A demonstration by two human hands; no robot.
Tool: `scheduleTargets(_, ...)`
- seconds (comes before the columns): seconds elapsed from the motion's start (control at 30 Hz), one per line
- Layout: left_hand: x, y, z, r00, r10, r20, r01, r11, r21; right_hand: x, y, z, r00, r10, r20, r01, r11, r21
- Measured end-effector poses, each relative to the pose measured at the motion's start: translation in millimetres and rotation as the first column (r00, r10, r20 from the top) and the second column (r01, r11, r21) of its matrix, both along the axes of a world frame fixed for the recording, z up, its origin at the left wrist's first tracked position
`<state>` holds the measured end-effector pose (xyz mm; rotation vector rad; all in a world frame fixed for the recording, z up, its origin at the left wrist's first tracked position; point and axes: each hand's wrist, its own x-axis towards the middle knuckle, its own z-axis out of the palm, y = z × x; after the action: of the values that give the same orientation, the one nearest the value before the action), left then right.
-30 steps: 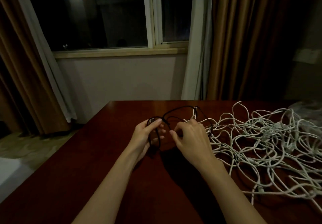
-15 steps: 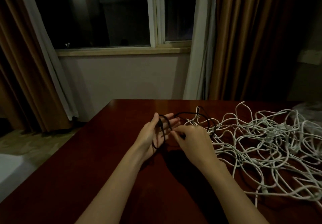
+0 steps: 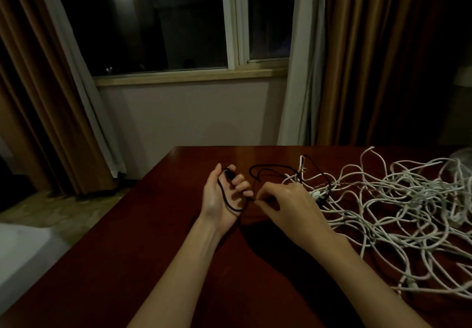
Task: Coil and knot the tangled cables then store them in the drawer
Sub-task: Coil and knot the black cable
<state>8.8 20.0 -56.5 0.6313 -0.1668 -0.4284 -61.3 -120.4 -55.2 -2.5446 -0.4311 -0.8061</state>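
Observation:
A thin black cable [image 3: 274, 167] runs from the tangle into both hands. My left hand [image 3: 221, 196] is palm up above the table, its fingers curled round the cable's plug end, and a loop of the cable hangs across the palm. My right hand [image 3: 288, 206] is just to the right and pinches the same cable between thumb and fingertips. A big tangle of white cables [image 3: 398, 210] sprawls over the right half of the table, and the far part of the black cable lies in it. No drawer is in view.
The dark red wooden table [image 3: 153, 251] ends at its left edge, with floor and a pale object [image 3: 23, 256] beyond. A window [image 3: 163, 21], wall and brown curtains [image 3: 383, 59] stand behind the table.
My left hand has turned palm up and its fingers have curled in on the cable. A loop now hangs over its palm. My right hand has shifted slightly right and still pinches the cable.

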Motion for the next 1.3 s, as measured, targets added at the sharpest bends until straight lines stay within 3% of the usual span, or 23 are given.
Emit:
scheduleTargets(0.1, -3, -8, -3, 0.999, -0.040, 0.005, 0.039, 0.998, 0.043, -3, 2, -4, 0.998, 0.057, -0.024, -0.060, 0.990, -0.128)
scheduleTargets(0.33, 0, -10, -7, 0.999, -0.021, 0.030, 0.017, 0.993, 0.120, -10, -16, -3, 0.993, 0.105, -0.049, -0.114, 0.969, -0.219)
scheduleTargets(0.47, 1, -7, -3, 0.999, -0.026, 0.035, 0.024, 0.998, 0.064, -12, -33, 3, 0.997, 0.066, 0.050, -0.057, 0.986, -0.156)
scheduleTargets(0.6, 1, -8, -2, 0.997, -0.015, 0.073, 0.006, 0.993, 0.119, -13, -33, 4, 0.984, 0.019, 0.178, 0.031, 0.960, -0.277)
scheduleTargets(0.73, -2, -13, -5, 0.995, -0.017, 0.102, -0.007, 0.974, 0.227, -15, -14, -2, 0.977, 0.173, 0.122, -0.120, 0.926, -0.357)
scheduleTargets(0.87, -19, -24, -2, 0.963, -0.128, 0.235, 0.007, 0.890, 0.457, -13, -4, 0, 0.968, 0.179, 0.175, -0.117, 0.941, -0.317)
scheduleTargets(0.93, -25, -27, -6, 0.926, -0.206, 0.317, -0.043, 0.776, 0.629, -11, -6, -2, 0.970, 0.109, 0.217, -0.051, 0.965, -0.258)
scheduleTargets(1.03, -32, -28, -7, 0.876, -0.325, 0.355, -0.061, 0.657, 0.751, -12, -10, -1, 0.980, -0.020, 0.199, 0.064, 0.973, -0.220)
scheduleTargets(1.13, -39, -26, 0, 0.850, -0.411, 0.331, -0.037, 0.579, 0.814, -15, -11, 2, 0.991, -0.033, 0.131, 0.061, 0.974, -0.216)
scheduleTargets(1.2, -40, -23, 6, 0.856, -0.438, 0.274, 0.026, 0.566, 0.824, -15, -15, 4, 0.999, 0.035, -0.001, -0.034, 0.991, -0.129)
scheduleTargets(1.3, -31, -16, 2, 0.822, -0.553, 0.133, 0.240, 0.550, 0.800, -15, -27, 7, 0.986, 0.141, -0.086, -0.140, 0.990, 0.022)
